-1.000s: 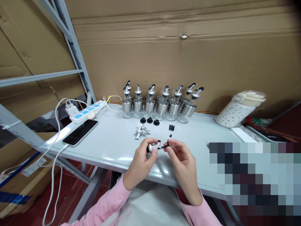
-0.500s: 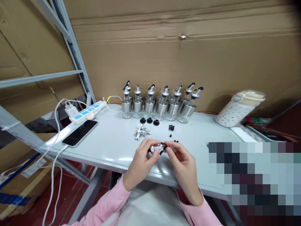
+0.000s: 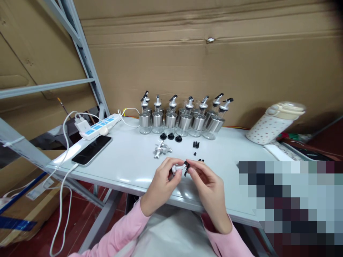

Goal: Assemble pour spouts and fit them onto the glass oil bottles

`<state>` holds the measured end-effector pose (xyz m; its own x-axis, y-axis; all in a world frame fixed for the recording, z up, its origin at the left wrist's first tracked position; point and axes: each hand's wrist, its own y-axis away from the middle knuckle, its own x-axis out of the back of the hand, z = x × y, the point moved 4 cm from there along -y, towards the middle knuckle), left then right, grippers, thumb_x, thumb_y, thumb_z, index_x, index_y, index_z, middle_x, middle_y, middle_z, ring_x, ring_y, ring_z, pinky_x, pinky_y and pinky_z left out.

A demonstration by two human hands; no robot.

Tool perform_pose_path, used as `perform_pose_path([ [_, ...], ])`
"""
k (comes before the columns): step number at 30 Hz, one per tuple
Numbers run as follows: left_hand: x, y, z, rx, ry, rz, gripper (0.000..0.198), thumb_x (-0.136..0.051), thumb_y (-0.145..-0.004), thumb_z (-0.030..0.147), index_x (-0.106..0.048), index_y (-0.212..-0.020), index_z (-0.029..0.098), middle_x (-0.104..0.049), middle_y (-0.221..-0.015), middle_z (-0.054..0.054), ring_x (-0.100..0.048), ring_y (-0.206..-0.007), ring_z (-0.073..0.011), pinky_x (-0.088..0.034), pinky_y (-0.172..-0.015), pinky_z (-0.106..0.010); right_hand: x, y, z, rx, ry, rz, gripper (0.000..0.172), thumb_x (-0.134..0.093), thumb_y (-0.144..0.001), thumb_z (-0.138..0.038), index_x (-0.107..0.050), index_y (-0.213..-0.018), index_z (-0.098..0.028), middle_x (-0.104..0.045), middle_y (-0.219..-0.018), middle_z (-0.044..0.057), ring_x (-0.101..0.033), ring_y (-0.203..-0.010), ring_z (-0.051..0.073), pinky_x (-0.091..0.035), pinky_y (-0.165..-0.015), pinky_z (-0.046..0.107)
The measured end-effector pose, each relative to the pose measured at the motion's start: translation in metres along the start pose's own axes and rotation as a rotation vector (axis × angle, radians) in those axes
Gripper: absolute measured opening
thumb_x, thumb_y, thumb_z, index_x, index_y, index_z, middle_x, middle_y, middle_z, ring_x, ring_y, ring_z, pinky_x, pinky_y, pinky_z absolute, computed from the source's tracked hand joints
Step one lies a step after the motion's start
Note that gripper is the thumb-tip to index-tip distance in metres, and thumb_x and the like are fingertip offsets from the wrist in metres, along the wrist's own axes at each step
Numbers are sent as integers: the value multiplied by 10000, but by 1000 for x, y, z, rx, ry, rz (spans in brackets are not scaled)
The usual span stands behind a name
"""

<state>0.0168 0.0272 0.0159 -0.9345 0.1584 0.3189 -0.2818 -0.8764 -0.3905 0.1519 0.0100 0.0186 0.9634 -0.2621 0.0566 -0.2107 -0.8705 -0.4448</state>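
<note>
Between thumb and fingers, my left hand pinches a silver pour spout just above the table's front edge. My right hand is closed on a small black flip lever at the spout's right end. The two pieces touch; how they join is too small to make out. Beyond my hands lies a pile of silver spouts. Behind that pile several black stoppers stand in a row. Some small black pieces lie to the right, a few of them partly behind my right fingers.
Glass bottles with steel sleeves and pour spouts stand along the cardboard wall. A phone and a power strip with white cables are at left. A dotted tumbler stands at right. The right corner is pixelated.
The black lever at the spout's end has turned and sits more upright, closer against the spout. Both hands keep nearly the same place. The view has shifted slightly.
</note>
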Motion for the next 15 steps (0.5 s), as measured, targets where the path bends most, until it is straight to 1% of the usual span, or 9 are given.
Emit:
perform_pose_path([
  [3, 0, 0, -2, 23, 10, 16, 214, -437, -908, 263, -540, -1079, 186, -580, -1018, -55, -559, -817, -144, -464, -686, -249, -1, 0, 0, 23, 9, -45, 230, -615, -772, -261, -710, -977, -219, -682, -872, 53, -619, -777, 153, -524, -691, 274],
  [6, 0, 1, -3, 14, -9, 24, 220, -416, -920, 264, -519, -1097, 182, -574, -1040, -65, -561, -872, -159, -475, -758, -278, -1, 1, 0, 32, 18, -79, 295, -627, -769, -259, -695, -1053, -216, -665, -829, 48, -603, -728, 139, -523, -659, 261],
  [10, -1, 3, -2, -22, -48, 22, 232, -387, -938, 271, -484, -1127, 178, -567, -1043, -68, -563, -880, -156, -464, -834, -303, -2, 2, 5, -23, -9, -115, 349, -605, -795, -290, -659, -1130, -211, -662, -833, 45, -596, -652, 121, -530, -633, 266],
  [13, -2, 3, -1, -37, -64, 10, 240, -364, -948, 268, -462, -1146, 176, -553, -1061, -72, -568, -875, -150, -461, -841, -300, -3, 5, 8, -62, -49, -149, 394, -595, -808, -296, -617, -1191, -206, -638, -746, 13, -577, -588, 103, -522, -616, 261],
  [15, -2, 4, 1, -59, -90, 14, 240, -355, -950, 263, -459, -1149, 177, -544, -1069, -78, -562, -918, -160, -453, -858, -307, -3, 6, 9, -69, -74, -165, 408, -587, -817, -292, -598, -1214, -201, -614, -680, -7, -565, -564, 97, -510, -592, 247],
])
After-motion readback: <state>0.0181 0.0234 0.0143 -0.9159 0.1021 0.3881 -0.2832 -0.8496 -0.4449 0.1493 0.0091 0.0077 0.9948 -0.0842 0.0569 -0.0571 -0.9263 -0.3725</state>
